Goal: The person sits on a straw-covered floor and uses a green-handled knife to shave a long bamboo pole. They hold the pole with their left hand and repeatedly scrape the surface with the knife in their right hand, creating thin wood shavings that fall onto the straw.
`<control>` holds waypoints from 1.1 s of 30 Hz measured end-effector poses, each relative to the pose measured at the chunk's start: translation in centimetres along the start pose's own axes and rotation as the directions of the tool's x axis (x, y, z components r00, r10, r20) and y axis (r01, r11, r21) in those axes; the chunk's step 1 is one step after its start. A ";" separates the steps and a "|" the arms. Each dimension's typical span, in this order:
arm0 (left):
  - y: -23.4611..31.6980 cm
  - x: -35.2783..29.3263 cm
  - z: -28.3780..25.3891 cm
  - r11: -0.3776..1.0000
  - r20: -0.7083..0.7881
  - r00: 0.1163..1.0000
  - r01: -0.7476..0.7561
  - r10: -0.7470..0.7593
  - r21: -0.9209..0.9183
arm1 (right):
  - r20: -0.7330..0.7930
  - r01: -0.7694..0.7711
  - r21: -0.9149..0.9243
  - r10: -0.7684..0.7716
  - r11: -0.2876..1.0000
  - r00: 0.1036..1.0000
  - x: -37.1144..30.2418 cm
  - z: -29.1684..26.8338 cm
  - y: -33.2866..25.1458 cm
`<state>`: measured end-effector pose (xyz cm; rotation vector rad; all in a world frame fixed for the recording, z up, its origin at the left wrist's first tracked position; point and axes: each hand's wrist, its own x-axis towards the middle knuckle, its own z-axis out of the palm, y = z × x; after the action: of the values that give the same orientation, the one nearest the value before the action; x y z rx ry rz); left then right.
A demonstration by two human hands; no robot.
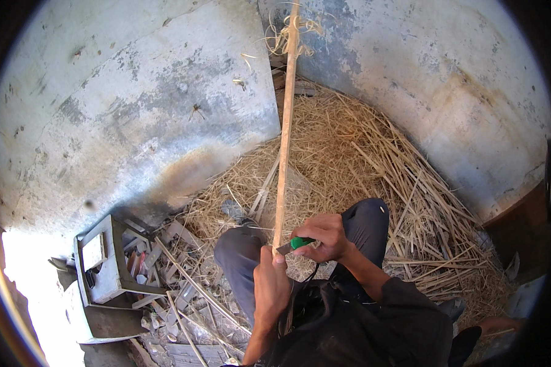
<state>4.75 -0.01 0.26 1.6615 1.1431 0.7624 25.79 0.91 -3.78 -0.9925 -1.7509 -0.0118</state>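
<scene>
A long, pale strip of wood or bamboo (pixel 283 147) reaches from between my knees up toward the corner of the walls. Thin curled shavings (pixel 281 38) cling to its far part. My left hand (pixel 271 285) is closed round the strip's near end, thumb on top. In my right hand (pixel 326 237) is a knife (pixel 301 243) with a green handle, gripped between thumb and fingers. Its short grey blade lies against the strip just beyond my left thumb. How far the blade bites in is too small to tell.
Straw-like shavings (pixel 330 147) heap over the floor ahead, with split strips (pixel 434 208) piled at the right. A battered stool-like frame (pixel 107 287) stands at left beside wood scraps (pixel 183 244). Stained pale walls (pixel 165 79) meet behind the heap. My bent knees (pixel 236 257) flank the work.
</scene>
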 end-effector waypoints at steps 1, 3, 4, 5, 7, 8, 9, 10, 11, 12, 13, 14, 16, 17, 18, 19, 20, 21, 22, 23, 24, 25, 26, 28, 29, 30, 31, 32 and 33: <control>0.1 0.0 0.0 1.000 -0.005 1.000 -0.019 0.019 -0.018 | -0.007 -0.019 -0.009 0.019 1.000 1.000 -0.1 0.1 0.0; 0.1 0.0 0.0 0.999 -0.011 0.999 -0.039 0.039 -0.031 | -0.022 -0.057 -0.025 0.057 0.998 0.998 -0.3 0.3 0.0; 0.1 0.1 0.0 0.999 -0.011 0.999 -0.040 0.040 -0.026 | -0.020 -0.058 -0.024 0.058 0.998 0.998 -0.3 0.3 0.0; 0.1 0.1 -0.1 0.999 -0.011 0.999 -0.041 0.041 -0.021 | -0.017 -0.059 -0.023 0.059 0.998 0.998 -0.3 0.3 0.0; 0.4 0.0 -0.1 0.999 0.011 0.999 -0.031 0.032 -0.020 | -0.010 -0.047 -0.022 0.047 0.999 0.999 -0.1 0.3 0.0; 0.4 0.0 -0.2 0.999 0.021 0.999 -0.027 0.027 -0.019 | -0.006 -0.034 -0.021 0.034 0.999 0.999 0.1 0.3 -0.1; 0.3 0.0 -0.1 0.999 0.015 0.999 -0.035 0.035 -0.013 | -0.002 -0.020 -0.021 0.020 1.000 1.000 0.2 0.2 -0.3; 0.0 0.0 0.1 0.999 0.008 0.999 -0.043 0.044 -0.007 | -0.005 -0.039 -0.025 0.039 0.999 0.999 0.2 0.2 -0.4; -0.2 0.0 0.2 0.999 0.001 0.999 -0.052 0.052 -0.001 | -0.008 -0.057 -0.029 0.057 0.998 0.998 0.3 0.2 -0.4; -0.2 0.0 0.2 0.998 0.000 0.998 -0.066 0.066 0.003 | -0.011 -0.075 -0.033 0.075 0.997 0.997 0.3 0.1 -0.5; -0.2 0.0 0.1 0.997 -0.002 0.997 -0.081 0.081 0.007 | -0.011 -0.065 -0.049 0.064 0.997 0.998 0.4 0.1 -0.5; -0.2 0.0 0.1 0.995 -0.003 0.995 -0.096 0.096 0.011 | -0.011 -0.054 -0.065 0.054 0.996 0.999 0.4 -0.1 -0.5; 0.4 -0.2 0.0 0.998 -0.015 0.998 -0.063 0.064 0.022 | -0.027 -0.041 -0.079 0.039 0.996 0.999 0.5 -0.1 -0.5; 0.5 -0.2 0.0 0.999 -0.020 0.999 -0.047 0.048 0.027 | -0.046 -0.038 -0.079 0.035 0.996 0.998 0.6 -0.1 -0.5; 0.2 -0.2 0.1 0.996 -0.037 0.996 -0.077 0.078 0.039 | -0.065 -0.035 -0.080 0.030 0.996 0.997 0.7 -0.1 -0.5; -0.4 -0.2 0.3 0.993 -0.053 0.993 -0.106 0.109 0.051 | -0.045 -0.031 -0.101 0.026 0.994 0.999 0.8 -0.3 -0.5; -0.9 -0.2 0.5 0.989 -0.069 0.988 -0.135 0.139 0.064 | -0.026 -0.026 -0.121 0.023 0.992 0.999 0.8 -0.6 -0.6; -1.1 -0.2 0.5 0.988 -0.071 0.988 -0.135 0.141 0.074 | -0.006 -0.021 -0.141 0.020 0.990 1.000 0.9 -0.8 -0.6; -1.2 -0.2 0.6 0.987 -0.072 0.987 -0.136 0.142 0.085 | -0.007 -0.015 -0.153 0.014 0.988 1.000 1.1 -0.9 -0.7; -1.3 -0.2 0.6 0.986 -0.074 0.987 -0.136 0.144 0.095 | -0.008 -0.009 -0.165 0.008 0.986 1.000 1.3 -1.0 -0.9; -1.1 -0.3 0.5 0.990 -0.061 0.991 -0.111 0.116 0.093 | -0.009 -0.002 -0.178 0.001 0.984 1.000 1.5 -1.2 -1.1; -0.8 -0.4 0.3 0.992 -0.048 0.995 -0.084 0.089 0.091 | -0.004 -0.003 -0.190 0.003 0.982 1.000 1.6 -1.3 -1.3; -0.6 -0.4 0.3 0.994 -0.035 0.997 -0.058 0.062 0.089 | 0.001 -0.005 -0.202 0.005 0.979 1.000 1.7 -1.4 -1.4; -0.9 -0.7 0.2 0.995 -0.011 0.999 -0.039 0.040 0.091 | -0.070 -0.077 -0.203 0.064 0.976 0.995 1.7 -1.7 -1.3; -1.1 -1.0 0.2 0.995 0.001 1.000 -0.029 0.029 0.092 | -0.143 -0.147 -0.188 0.121 0.971 0.982 1.8 -1.9 -0.7; -1.6 -1.4 0.5 0.993 -0.003 0.999 -0.047 0.048 0.107 | -0.211 -0.215 -0.171 0.177 0.962 0.961 1.9 -2.3 -0.2; -2.4 -1.8 0.9 0.990 -0.008 0.998 -0.065 0.067 0.122 | -0.221 -0.248 -0.155 0.211 0.956 0.952 2.1 -2.7 0.3; -2.8 -2.0 1.1 0.987 -0.013 0.996 -0.083 0.086 0.137 | -0.230 -0.280 -0.138 0.244 0.950 0.942 2.4 -3.2 0.8; -2.8 -2.0 1.1 0.987 -0.005 0.997 -0.077 0.079 0.143 | -0.239 -0.313 -0.119 0.279 0.942 0.930 2.4 -3.3 1.1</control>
<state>4.00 -1.93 -2.74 1.8322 1.1687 0.7546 28.85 1.62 -0.93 -1.3132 -1.4003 -0.0632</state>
